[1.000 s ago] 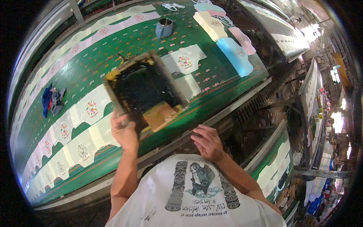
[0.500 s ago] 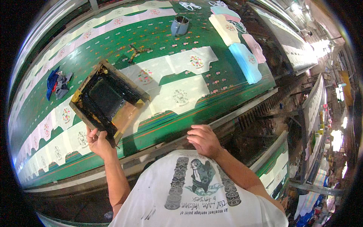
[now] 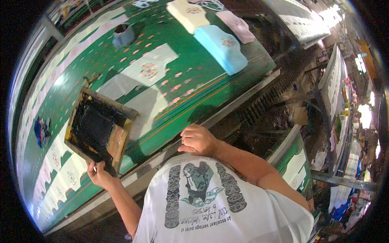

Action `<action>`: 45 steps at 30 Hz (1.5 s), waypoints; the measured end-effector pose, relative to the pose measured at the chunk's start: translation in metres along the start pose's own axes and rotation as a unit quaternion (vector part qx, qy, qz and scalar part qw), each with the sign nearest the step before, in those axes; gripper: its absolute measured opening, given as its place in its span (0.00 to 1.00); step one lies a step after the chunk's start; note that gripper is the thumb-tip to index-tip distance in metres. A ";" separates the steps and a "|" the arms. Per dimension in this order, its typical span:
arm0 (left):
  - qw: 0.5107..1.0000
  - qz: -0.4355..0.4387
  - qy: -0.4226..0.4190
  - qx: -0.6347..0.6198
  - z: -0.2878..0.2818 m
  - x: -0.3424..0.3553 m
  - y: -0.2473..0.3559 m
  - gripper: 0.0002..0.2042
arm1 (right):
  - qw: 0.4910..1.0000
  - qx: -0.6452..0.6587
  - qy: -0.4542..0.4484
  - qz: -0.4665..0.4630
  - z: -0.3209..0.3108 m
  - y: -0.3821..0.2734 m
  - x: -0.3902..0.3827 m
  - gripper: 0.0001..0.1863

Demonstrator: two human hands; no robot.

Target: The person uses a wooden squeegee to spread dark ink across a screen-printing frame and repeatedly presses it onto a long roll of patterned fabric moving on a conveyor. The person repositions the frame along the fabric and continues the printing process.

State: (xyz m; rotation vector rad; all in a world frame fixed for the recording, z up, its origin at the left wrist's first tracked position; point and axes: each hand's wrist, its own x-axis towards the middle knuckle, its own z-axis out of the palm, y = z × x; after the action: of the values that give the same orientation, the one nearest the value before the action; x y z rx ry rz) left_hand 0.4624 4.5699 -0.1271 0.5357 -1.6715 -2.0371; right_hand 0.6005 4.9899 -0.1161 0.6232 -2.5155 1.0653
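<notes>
My left hand (image 3: 100,173) grips the lower corner of a wooden screen frame (image 3: 125,108) smeared with dark ink, which is tilted over the green table (image 3: 193,105). A tan board (image 3: 116,143) lies in the frame's right side. Just right of the frame are pale cut fabric pieces (image 3: 146,113), one with a colourful printed motif. My right hand (image 3: 197,139) is curled near the table's front edge, at my shirt, with nothing visible in it.
Stacks of cream (image 3: 186,16), blue (image 3: 221,48) and pink fabric (image 3: 236,26) sit at the back right. A blue-grey mug (image 3: 123,37) stands mid-table, dark cloths (image 3: 41,131) lie left, and rows of pieces line the table. More tables (image 3: 291,158) stand to the right.
My left hand has carried the frame leftward and toward me, uncovering more fabric pieces. My right hand's fingers have curled in. The whole view has also shifted.
</notes>
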 end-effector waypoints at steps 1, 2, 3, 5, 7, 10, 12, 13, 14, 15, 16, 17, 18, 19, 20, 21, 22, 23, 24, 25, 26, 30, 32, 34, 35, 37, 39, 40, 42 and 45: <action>1.000 -0.007 -0.009 -0.007 0.008 -0.013 -0.009 0.20 | 1.000 0.009 -0.001 -0.004 -0.018 0.015 -0.006 0.19; 1.000 -0.013 -0.014 -0.011 0.017 -0.032 -0.008 0.20 | 1.000 0.022 -0.005 -0.007 -0.031 0.025 -0.014 0.19; 1.000 -0.020 -0.018 -0.015 0.025 -0.049 -0.006 0.19 | 1.000 0.015 0.002 0.002 -0.042 0.036 -0.025 0.18; 0.997 -0.063 0.006 0.032 0.068 -0.094 0.015 0.21 | 1.000 0.004 0.009 0.005 -0.066 0.061 -0.042 0.16; 0.997 -0.015 0.011 0.072 0.071 -0.114 0.002 0.22 | 0.999 0.024 0.008 0.019 -0.084 0.072 -0.049 0.13; 0.999 -0.017 -0.010 0.036 0.079 -0.148 0.006 0.21 | 0.996 0.082 -0.016 0.014 -0.093 0.094 -0.051 0.08; 0.999 -0.015 0.001 0.032 0.109 -0.181 0.030 0.19 | 0.996 0.073 -0.023 0.043 -0.089 0.105 -0.051 0.03; 1.000 -0.007 -0.007 0.019 0.111 -0.188 0.029 0.19 | 0.993 0.100 -0.011 0.056 -0.083 0.108 -0.046 0.04; 1.000 0.007 0.000 0.018 0.104 -0.194 0.028 0.19 | 0.990 0.127 -0.001 0.067 -0.080 0.107 -0.038 0.06; 1.000 0.017 0.005 0.016 0.097 -0.198 0.024 0.18 | 0.985 0.152 0.006 0.082 -0.077 0.105 -0.029 0.08; 0.998 0.055 0.012 0.007 0.092 -0.205 0.021 0.18 | 0.983 0.172 0.005 0.070 -0.070 0.104 -0.021 0.08; 0.998 0.062 0.026 -0.008 0.095 -0.212 0.021 0.18 | 0.980 0.189 0.004 0.061 -0.069 0.106 -0.011 0.09; 0.998 0.052 0.039 0.002 0.095 -0.218 0.024 0.18 | 0.977 0.207 0.005 0.055 -0.067 0.107 -0.003 0.09; 0.998 0.043 0.052 0.010 0.093 -0.221 0.025 0.18 | 0.974 0.220 0.020 0.054 -0.061 0.116 0.001 0.07; 0.998 0.040 0.051 -0.001 0.082 -0.217 0.016 0.18 | 0.954 0.280 0.029 0.106 -0.051 0.120 0.005 0.08; 0.998 0.039 0.044 -0.031 0.078 -0.215 0.021 0.18 | 0.928 0.335 0.033 0.161 -0.042 0.121 0.007 0.09; 0.995 0.051 0.063 -0.055 0.060 -0.221 0.022 0.18 | 0.922 0.349 0.005 0.166 -0.035 0.116 0.014 0.11; 0.992 0.062 0.074 -0.085 0.046 -0.222 0.020 0.18 | 0.919 0.356 -0.016 0.172 -0.032 0.113 0.023 0.14; 0.991 0.043 0.083 -0.093 0.037 -0.225 0.032 0.18 | 0.933 0.320 -0.036 0.161 -0.029 0.109 0.032 0.15; 0.990 0.058 0.099 -0.088 0.027 -0.230 0.027 0.18 | 0.921 0.352 -0.047 0.163 -0.025 0.107 0.040 0.15; 0.987 0.064 0.115 -0.087 0.020 -0.232 0.030 0.18 | 0.906 0.382 -0.059 0.170 -0.019 0.102 0.048 0.15; 0.973 0.095 0.170 -0.124 -0.030 -0.238 0.039 0.17 | 0.884 0.414 -0.123 0.177 0.008 0.063 0.076 0.17; 0.961 0.099 0.224 -0.126 -0.055 -0.241 0.052 0.16 | 0.883 0.398 -0.185 0.168 0.017 0.038 0.096 0.19; 0.946 0.089 0.287 -0.122 -0.080 -0.247 0.067 0.16 | 0.888 0.372 -0.235 0.133 0.025 0.008 0.118 0.18; 0.939 0.085 0.311 -0.121 -0.092 -0.248 0.069 0.16 | 0.888 0.362 -0.261 0.108 0.030 -0.002 0.128 0.16; 0.925 0.073 0.355 -0.111 -0.122 -0.250 0.073 0.16 | 0.884 0.347 -0.307 0.066 0.045 -0.020 0.142 0.14; 0.910 0.091 0.389 -0.110 -0.154 -0.255 0.084 0.16 | 0.871 0.333 -0.360 0.021 0.069 -0.044 0.151 0.10; 0.900 0.114 0.402 -0.126 -0.166 -0.258 0.090 0.16 | 0.874 0.293 -0.386 -0.033 0.080 -0.057 0.154 0.09; 0.882 0.156 0.428 -0.121 -0.198 -0.262 0.091 0.16 | 0.874 0.204 -0.399 -0.189 0.096 -0.105 0.164 0.05; 0.867 0.191 0.438 -0.138 -0.237 -0.262 0.092 0.15 | 0.830 0.203 -0.427 -0.296 0.120 -0.154 0.176 0.05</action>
State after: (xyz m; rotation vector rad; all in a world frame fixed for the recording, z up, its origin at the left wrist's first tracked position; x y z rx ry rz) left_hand 0.8198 4.5118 -0.0783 0.7911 -0.8305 -1.3665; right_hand 0.5148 4.7600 -0.0234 2.2569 -2.3540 1.2283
